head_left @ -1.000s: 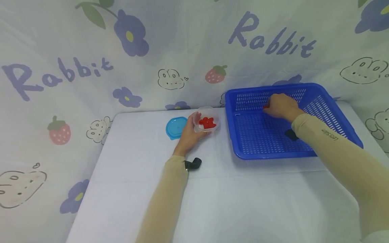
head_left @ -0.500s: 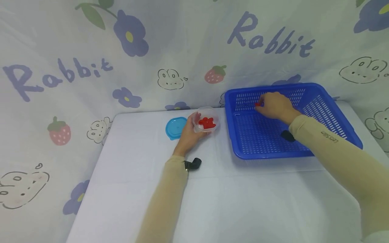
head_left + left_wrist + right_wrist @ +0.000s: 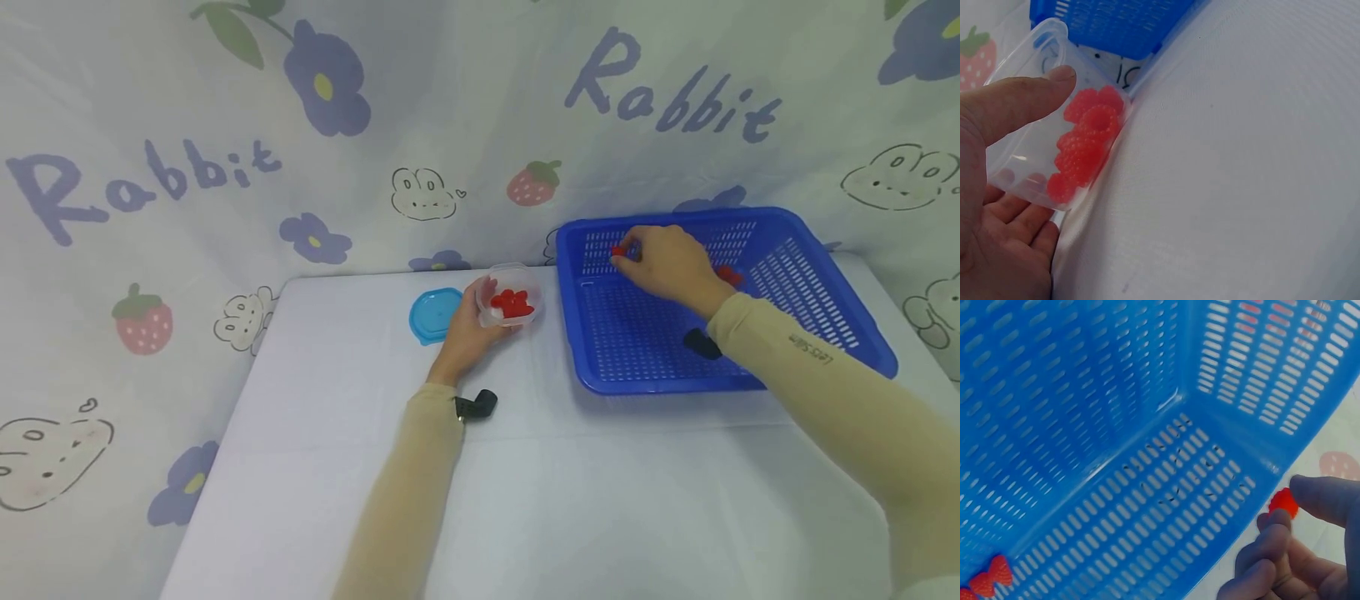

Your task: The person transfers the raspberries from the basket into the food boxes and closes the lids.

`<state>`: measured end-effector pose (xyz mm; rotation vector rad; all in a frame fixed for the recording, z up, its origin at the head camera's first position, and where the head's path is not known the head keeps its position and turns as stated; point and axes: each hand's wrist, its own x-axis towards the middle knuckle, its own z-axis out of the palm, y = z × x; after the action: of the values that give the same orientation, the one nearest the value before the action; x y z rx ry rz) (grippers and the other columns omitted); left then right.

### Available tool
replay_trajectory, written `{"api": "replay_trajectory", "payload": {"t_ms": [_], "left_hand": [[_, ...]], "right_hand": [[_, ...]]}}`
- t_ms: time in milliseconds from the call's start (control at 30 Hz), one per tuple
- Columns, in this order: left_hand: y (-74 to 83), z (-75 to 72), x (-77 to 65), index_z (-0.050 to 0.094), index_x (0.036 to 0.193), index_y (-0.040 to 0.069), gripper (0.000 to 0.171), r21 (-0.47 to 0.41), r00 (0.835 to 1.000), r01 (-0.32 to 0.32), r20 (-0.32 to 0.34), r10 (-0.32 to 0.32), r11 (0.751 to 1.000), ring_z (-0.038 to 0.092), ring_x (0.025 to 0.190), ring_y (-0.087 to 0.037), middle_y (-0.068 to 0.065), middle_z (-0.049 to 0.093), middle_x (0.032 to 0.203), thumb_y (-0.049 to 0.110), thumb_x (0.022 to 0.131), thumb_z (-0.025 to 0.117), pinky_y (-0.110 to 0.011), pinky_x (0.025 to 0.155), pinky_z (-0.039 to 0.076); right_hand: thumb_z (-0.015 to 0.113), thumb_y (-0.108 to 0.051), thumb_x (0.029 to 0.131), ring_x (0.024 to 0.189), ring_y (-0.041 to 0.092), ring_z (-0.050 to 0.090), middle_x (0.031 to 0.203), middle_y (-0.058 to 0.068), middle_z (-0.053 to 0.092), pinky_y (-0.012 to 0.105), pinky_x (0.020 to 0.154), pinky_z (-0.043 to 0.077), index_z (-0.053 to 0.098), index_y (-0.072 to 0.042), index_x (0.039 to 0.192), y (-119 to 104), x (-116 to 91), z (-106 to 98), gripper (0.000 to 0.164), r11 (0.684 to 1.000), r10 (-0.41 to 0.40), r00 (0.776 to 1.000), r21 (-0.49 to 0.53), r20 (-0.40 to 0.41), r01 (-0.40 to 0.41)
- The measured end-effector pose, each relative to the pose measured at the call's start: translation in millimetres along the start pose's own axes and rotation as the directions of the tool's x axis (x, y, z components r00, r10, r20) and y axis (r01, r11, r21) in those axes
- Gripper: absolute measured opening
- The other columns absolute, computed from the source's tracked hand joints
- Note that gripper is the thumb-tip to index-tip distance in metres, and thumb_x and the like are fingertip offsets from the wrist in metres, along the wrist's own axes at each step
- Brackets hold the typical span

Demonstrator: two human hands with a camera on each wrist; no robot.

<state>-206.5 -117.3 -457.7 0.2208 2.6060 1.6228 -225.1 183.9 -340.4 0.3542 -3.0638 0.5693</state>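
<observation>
In the head view my left hand (image 3: 468, 329) grips a small clear plastic container (image 3: 1029, 150) standing on the table. Several red raspberries (image 3: 1085, 144) lie in its bottom; the left wrist view shows my thumb along the container's side. My right hand (image 3: 671, 262) is over the left back part of a blue plastic basket (image 3: 637, 387), pinching one raspberry (image 3: 1284, 504) between thumb and fingertips. More raspberries (image 3: 729, 276) lie inside the basket, by its back wall and partly behind the right hand.
A round blue lid (image 3: 435, 315) lies on the white table, left of the container. The basket's raised, slotted walls stand to the right of the container. A printed cloth (image 3: 465, 100) hangs behind the table.
My right hand has moved left inside the basket, carrying a raspberry and uncovering others behind it. The left hand and container have stayed in place.
</observation>
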Motion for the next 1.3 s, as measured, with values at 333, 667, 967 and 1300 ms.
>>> {"api": "replay_trajectory", "payload": {"t_ms": [333,667,967,1300], "left_hand": [[0.6,-0.5,2.2,0.026,0.142,0.03,0.09,-0.016,1.0,-0.011,0.003,0.011,1.0,0.032,0.13,-0.008,0.013,0.039,0.141,0.041,0.07,0.079,-0.045,0.105,0.032],[0.6,1.3,-0.1,0.027,0.142,0.031,0.09,-0.008,1.0,-0.011,0.001,0.011,1.0,0.032,0.13,-0.007,0.015,0.039,0.14,0.041,0.069,0.079,-0.044,0.104,0.033],[-2.3,1.8,-5.6,0.028,0.142,0.027,0.092,-0.009,1.0,-0.023,0.001,0.023,1.0,0.033,0.13,-0.008,0.013,0.04,0.14,0.046,0.068,0.078,-0.045,0.104,0.033],[1.1,-0.2,-8.3,0.026,0.142,0.032,0.092,-0.015,1.0,0.001,-0.004,-0.001,1.0,0.032,0.13,-0.008,0.012,0.039,0.141,0.042,0.068,0.08,-0.045,0.104,0.033]], "right_hand": [[0.062,-0.036,0.086,0.047,0.017,0.05,0.067,0.003,0.062,0.03,0.037,0.038,0.064,-0.006,0.105,-17.6,-2.5,1.7,0.035,0.994,-0.084,0.985,0.059,-0.154,0.094],[0.062,-0.035,0.086,0.048,0.016,0.048,0.064,0.0,0.059,0.03,0.039,0.037,0.064,-0.009,0.106,-35.4,-5.6,8.6,0.032,0.984,-0.126,0.973,0.097,-0.193,0.146],[0.062,-0.033,0.086,0.049,0.014,0.049,0.064,-0.002,0.058,0.029,0.04,0.038,0.065,-0.012,0.106,-57.2,-5.5,16.9,0.029,0.979,-0.155,0.976,0.108,-0.155,0.173],[0.063,-0.032,0.086,0.053,0.015,0.051,0.065,-0.001,0.059,0.028,0.043,0.041,0.065,-0.011,0.108,-75.8,-0.5,25.3,0.031,0.972,-0.198,0.976,0.109,-0.09,0.207]]}}
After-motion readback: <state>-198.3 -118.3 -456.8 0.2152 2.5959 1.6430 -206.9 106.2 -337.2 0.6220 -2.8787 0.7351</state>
